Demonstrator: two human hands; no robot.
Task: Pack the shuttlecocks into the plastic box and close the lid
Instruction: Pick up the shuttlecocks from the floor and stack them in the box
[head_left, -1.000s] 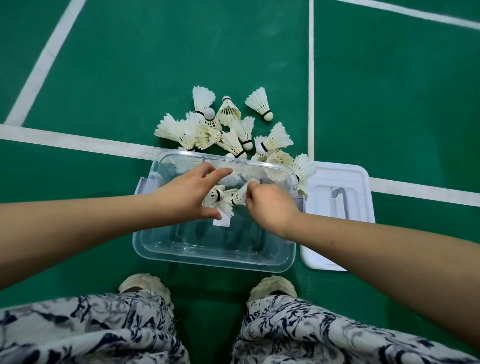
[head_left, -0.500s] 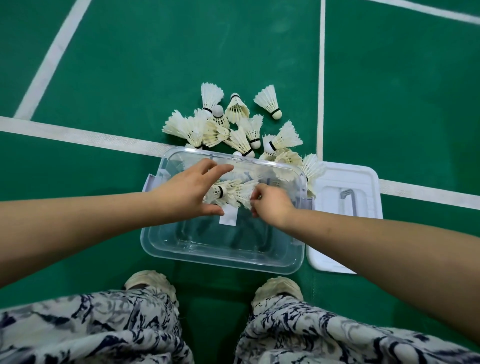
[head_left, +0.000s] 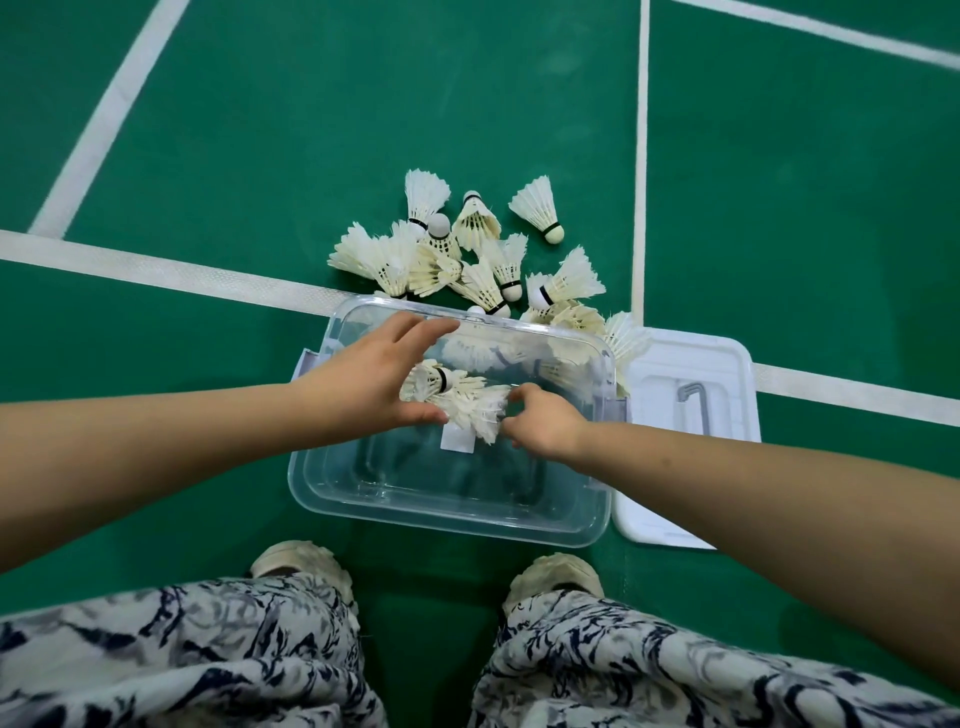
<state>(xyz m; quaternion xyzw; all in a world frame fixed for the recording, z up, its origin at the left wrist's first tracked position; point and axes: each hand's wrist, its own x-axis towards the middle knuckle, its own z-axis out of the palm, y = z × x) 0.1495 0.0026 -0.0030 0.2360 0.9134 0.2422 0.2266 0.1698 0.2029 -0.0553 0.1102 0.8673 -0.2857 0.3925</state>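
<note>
Shifted off the cork end a second ago, the right hand (head_left: 545, 431) now pinches the feathers of a bunch of shuttlecocks (head_left: 457, 400) inside the open clear plastic box (head_left: 447, 519). Patterned trousers (head_left: 182, 660) and pale shoes (head_left: 301, 564) fill the near edge, the box just beyond on the green court floor (head_left: 311, 130). The left hand (head_left: 363, 384) cups the bunch, fingers straight, thumb beneath. The white lid (head_left: 727, 364) lies beside the box's right side. A pile of shuttlecocks (head_left: 467, 260) crowds its far rim.
</note>
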